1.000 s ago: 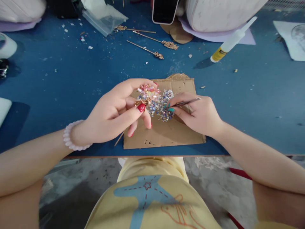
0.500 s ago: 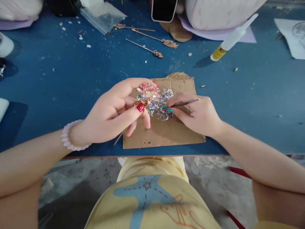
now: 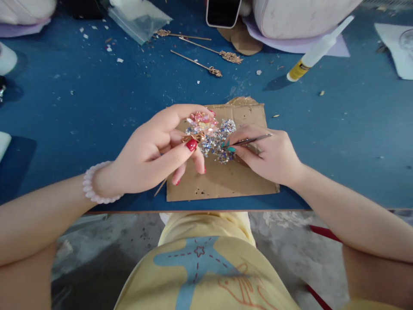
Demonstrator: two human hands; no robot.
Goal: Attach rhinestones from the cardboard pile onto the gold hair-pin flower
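My left hand is closed around a gold hairpin topped with a pink beaded flower. A thin stick, apparently its shank, pokes out below the palm. Pinched between the fingertips of my right hand is a pair of slim dark tweezers. The tweezer tips reach into a heap of small silver and blue rhinestones, where my fingers hide them. That heap lies on a piece of brown cardboard, beneath and between both hands.
Several gold hairpins lie farther back on the blue table. A glue bottle with a yellow label stands at the back right. Beyond are a phone, a plastic bag and a whitish rounded object.
The view has shifted very slightly. Both hands keep nearly the same pose, with the hairpin and the tweezers still held.
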